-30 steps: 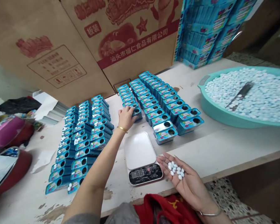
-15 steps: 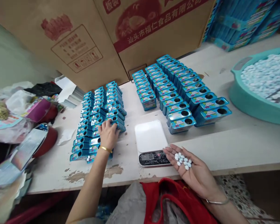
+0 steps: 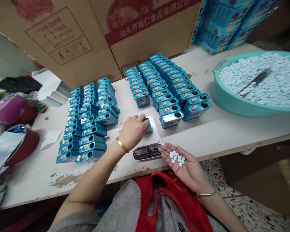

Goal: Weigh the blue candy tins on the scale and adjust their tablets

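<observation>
Moved across from the left rows, a small blue metal tin (image 3: 148, 126) is being clenched by the left hand (image 3: 132, 131) on the white digital kitchen scale (image 3: 152, 137) at lower centre, while the open right hand (image 3: 183, 166) is cradling white oval mints (image 3: 176, 158).

**Left grip down, right grip palm up**

Left grip (image 3: 132, 131) is arched palm-down, fingers (image 3: 137, 117) curled over and closed, left arm (image 3: 94, 174) reaching forward across the view. Right grip (image 3: 183, 167) sits nearer me, palm up and open, its fingertips (image 3: 167, 147) lightly cupped, right wrist (image 3: 204, 192) rolled outward.
</observation>
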Motion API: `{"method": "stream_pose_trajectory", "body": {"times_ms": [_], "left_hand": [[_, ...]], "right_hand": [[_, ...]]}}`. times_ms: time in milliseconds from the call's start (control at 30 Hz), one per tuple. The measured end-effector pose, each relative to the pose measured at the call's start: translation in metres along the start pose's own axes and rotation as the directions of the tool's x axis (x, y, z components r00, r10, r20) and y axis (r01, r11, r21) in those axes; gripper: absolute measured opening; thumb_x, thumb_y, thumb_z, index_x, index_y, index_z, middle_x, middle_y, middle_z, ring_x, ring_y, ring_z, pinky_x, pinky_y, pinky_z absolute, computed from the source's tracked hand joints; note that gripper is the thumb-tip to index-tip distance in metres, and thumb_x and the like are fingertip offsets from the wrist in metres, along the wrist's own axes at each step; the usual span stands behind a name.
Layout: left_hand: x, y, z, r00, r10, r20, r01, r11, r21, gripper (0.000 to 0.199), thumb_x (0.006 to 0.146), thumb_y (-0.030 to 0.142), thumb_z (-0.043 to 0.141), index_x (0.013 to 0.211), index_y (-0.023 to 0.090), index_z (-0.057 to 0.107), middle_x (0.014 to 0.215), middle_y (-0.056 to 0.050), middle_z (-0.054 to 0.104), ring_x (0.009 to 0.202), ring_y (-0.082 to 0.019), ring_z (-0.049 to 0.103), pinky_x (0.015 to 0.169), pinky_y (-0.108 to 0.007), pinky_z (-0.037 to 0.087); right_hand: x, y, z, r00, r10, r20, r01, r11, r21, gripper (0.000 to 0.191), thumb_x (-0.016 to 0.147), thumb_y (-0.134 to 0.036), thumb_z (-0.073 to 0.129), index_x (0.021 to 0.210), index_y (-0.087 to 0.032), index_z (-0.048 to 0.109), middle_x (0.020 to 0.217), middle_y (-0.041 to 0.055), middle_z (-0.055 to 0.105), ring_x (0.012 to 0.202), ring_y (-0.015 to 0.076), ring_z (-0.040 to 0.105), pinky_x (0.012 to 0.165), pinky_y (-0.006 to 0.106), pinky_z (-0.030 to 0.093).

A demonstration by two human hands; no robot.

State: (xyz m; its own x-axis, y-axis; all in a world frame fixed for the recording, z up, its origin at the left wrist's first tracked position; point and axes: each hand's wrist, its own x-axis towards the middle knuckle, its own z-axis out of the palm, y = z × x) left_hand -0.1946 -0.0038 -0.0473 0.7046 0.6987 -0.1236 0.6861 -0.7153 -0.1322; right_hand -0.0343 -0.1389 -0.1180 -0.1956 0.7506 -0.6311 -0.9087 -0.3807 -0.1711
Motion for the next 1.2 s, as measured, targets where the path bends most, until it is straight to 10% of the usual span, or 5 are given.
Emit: {"method": "stream_pose_trajectory", "body": {"times_ms": [267,400,567,1033,1200], "left_hand": [[-0.021,0.032,-0.003,0.977,-0.02,-0.214,-0.029,0.974,-0.227,0.023,0.089,0.034,0.049,0.102,0.015,0.054,0.102,-0.009,0.056,0.09,-0.021,0.052,0.076,-0.034,0.044],[-0.037,0.09,0.027,0.964,0.208,-0.163,-0.252,0.911,-0.327,0.023,0.09,0.027,0.046,0.109,0.015,0.053,0.098,-0.007,0.057,0.084,-0.018,0.053,0.071,-0.029,0.046],[-0.038,0.13,0.066,0.97,0.183,-0.158,-0.226,0.919,-0.322,0.018,0.093,0.018,0.038,0.095,0.015,0.056,0.091,-0.007,0.056,0.078,-0.016,0.056,0.064,-0.028,0.047],[-0.038,0.112,0.063,0.994,0.065,-0.086,-0.1,0.841,-0.532,0.01,0.084,0.017,0.049,0.094,0.016,0.052,0.089,-0.005,0.055,0.072,-0.015,0.054,0.061,-0.026,0.047],[-0.03,0.067,0.034,0.943,-0.082,-0.321,-0.179,0.689,-0.702,0.011,0.083,0.011,0.048,0.093,0.017,0.051,0.085,-0.003,0.054,0.076,-0.012,0.053,0.067,-0.022,0.046]], "right_hand": [[-0.001,0.0,-0.006,0.999,0.041,0.019,-0.041,0.998,0.05,0.032,0.093,-0.024,0.037,0.104,-0.009,0.064,0.111,0.0138,0.068,0.108,0.0199,0.063,0.092,0.031,0.052],[0.003,0.004,-0.011,0.994,0.105,0.015,-0.106,0.993,0.052,0.032,0.094,-0.029,0.038,0.1,-0.016,0.066,0.1,0.0065,0.072,0.097,0.0142,0.067,0.089,0.03,0.053],[0.0,0.009,-0.017,0.989,0.147,-0.013,-0.146,0.989,0.037,0.036,0.092,-0.032,0.035,0.11,-0.019,0.064,0.122,0.0083,0.064,0.12,0.0174,0.054,0.104,0.04,0.041],[0.01,0.014,-0.025,0.985,0.17,0.023,-0.171,0.984,0.042,0.011,0.079,-0.019,0.059,0.086,-0.016,0.067,0.082,0.004,0.073,0.086,0.0184,0.069,0.079,0.033,0.058],[0.018,0.009,0.0,0.992,0.108,0.071,-0.115,0.988,0.104,0.015,0.086,-0.014,0.051,0.086,-0.015,0.066,0.085,0.0034,0.073,0.082,0.0132,0.07,0.085,0.03,0.056]]}}
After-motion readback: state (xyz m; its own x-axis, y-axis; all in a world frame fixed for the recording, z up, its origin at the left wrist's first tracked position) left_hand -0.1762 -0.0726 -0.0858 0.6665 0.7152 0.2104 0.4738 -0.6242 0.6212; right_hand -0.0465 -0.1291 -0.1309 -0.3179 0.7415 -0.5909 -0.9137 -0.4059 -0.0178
